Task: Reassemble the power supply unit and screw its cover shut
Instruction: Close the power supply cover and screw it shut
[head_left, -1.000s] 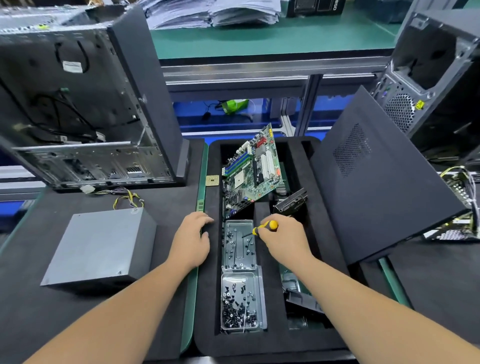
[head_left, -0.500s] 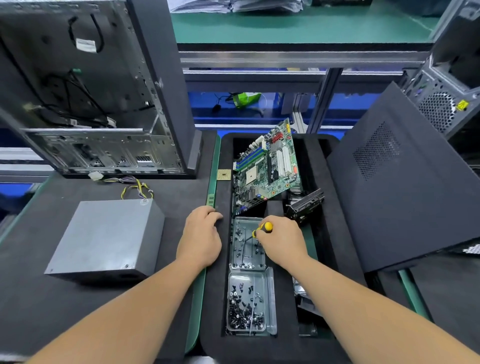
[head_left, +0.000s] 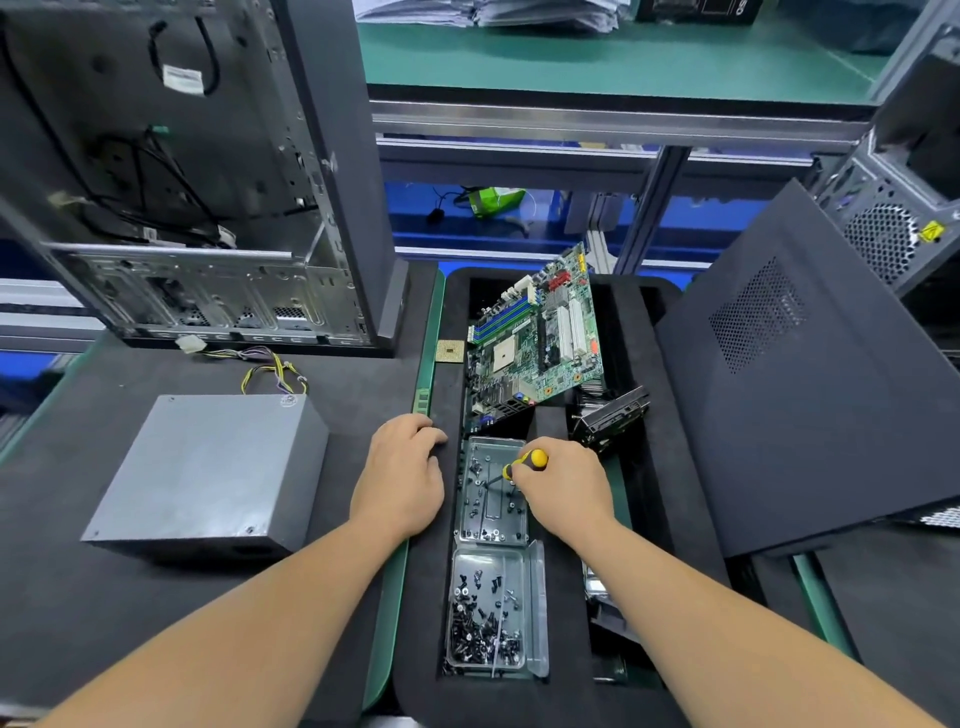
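The grey power supply unit (head_left: 208, 473) lies on the black mat at the left, cover on, its yellow and black cables (head_left: 272, 371) trailing behind it. My right hand (head_left: 563, 491) grips a yellow-handled screwdriver (head_left: 524, 462), its tip down in the upper clear screw tray (head_left: 491, 493) among scattered screws. My left hand (head_left: 402, 478) rests flat on the foam edge left of that tray, holding nothing. A lower clear tray (head_left: 491, 616) holds several dark screws.
An open computer case (head_left: 176, 171) stands behind the power supply. A green motherboard (head_left: 535, 338) leans in the black foam organiser (head_left: 649, 467), with a black drive part (head_left: 613, 415) beside it. A dark side panel (head_left: 810, 389) leans at the right. A small CPU chip (head_left: 449, 352) lies near the foam's rim.
The screwdriver tip has stayed in the upper screw tray while my hand shifted slightly. My left hand has kept its place. The camera view has moved a little.
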